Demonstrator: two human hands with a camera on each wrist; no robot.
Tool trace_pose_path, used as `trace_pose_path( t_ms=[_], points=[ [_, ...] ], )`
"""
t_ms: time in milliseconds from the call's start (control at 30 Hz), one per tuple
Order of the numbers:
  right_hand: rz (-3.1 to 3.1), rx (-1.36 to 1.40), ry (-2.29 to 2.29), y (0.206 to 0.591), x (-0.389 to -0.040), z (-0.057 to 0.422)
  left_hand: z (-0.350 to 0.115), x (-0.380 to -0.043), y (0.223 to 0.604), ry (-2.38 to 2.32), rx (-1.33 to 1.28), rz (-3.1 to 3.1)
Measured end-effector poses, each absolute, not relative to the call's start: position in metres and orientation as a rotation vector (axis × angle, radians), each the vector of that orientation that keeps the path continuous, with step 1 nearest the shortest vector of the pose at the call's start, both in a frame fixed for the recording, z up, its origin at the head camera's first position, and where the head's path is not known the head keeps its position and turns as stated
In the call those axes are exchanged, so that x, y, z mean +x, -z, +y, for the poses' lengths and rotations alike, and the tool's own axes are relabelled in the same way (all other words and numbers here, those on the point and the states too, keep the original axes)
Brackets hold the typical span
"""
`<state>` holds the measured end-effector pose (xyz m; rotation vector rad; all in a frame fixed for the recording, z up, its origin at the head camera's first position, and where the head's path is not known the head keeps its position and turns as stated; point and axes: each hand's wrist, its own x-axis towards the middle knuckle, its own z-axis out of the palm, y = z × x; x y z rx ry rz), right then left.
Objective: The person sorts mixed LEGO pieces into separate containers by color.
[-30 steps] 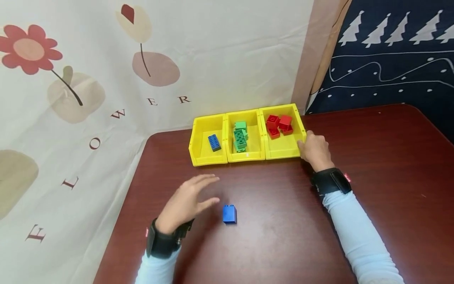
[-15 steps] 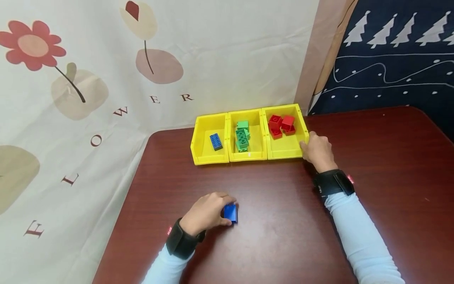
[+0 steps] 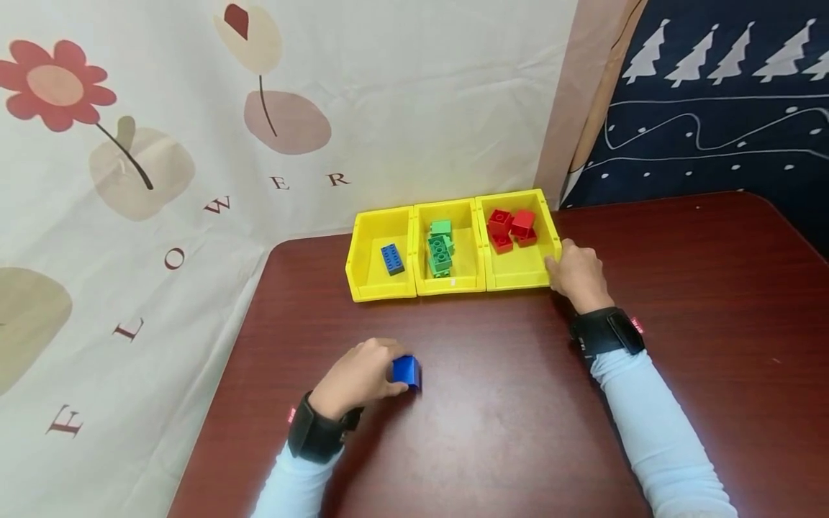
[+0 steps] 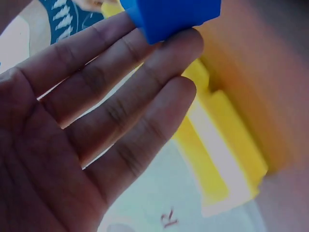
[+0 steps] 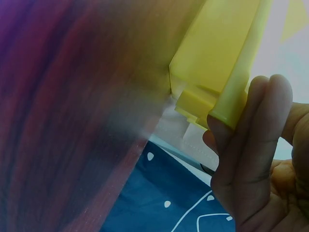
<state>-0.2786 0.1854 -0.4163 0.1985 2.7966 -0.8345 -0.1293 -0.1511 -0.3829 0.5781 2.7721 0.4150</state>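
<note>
A blue toy brick is pinched between the thumb and fingers of my left hand over the middle of the table. In the left wrist view the blue brick sits at the fingertips, and the thumb is out of sight. My right hand grips the near right corner of the right-hand yellow bin. The right wrist view shows curled fingers against that bin's edge. Several red bricks lie in this bin.
Left of it, a middle yellow bin holds several green bricks. The left yellow bin holds one dark blue brick. All three stand joined at the back of the brown table, near a printed curtain.
My left hand came down to the blue brick, took hold of it and shifted it slightly left and away from me. The right hand has stayed at the bin.
</note>
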Motion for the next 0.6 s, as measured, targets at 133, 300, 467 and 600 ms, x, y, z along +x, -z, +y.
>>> trace_pose_path(
  t_ms=[133,300,467,600],
  points=[
    [2.796,0.195,0.837,0.417,-0.279,0.184,-0.163,-0.141,0.366,-0.434,0.553,2.819],
    [2.812,0.188,0.838,0.418,-0.278,0.186,-0.173,-0.168,0.337,-0.389,0.545,2.878],
    [2.811,0.188,0.843,0.417,-0.278,0.187,-0.176,-0.201,0.316,-0.383,0.527,2.900],
    [2.805,0.192,0.839,0.416,-0.278,0.186,-0.175,-0.228,0.311,-0.373,0.465,2.875]
  ],
)
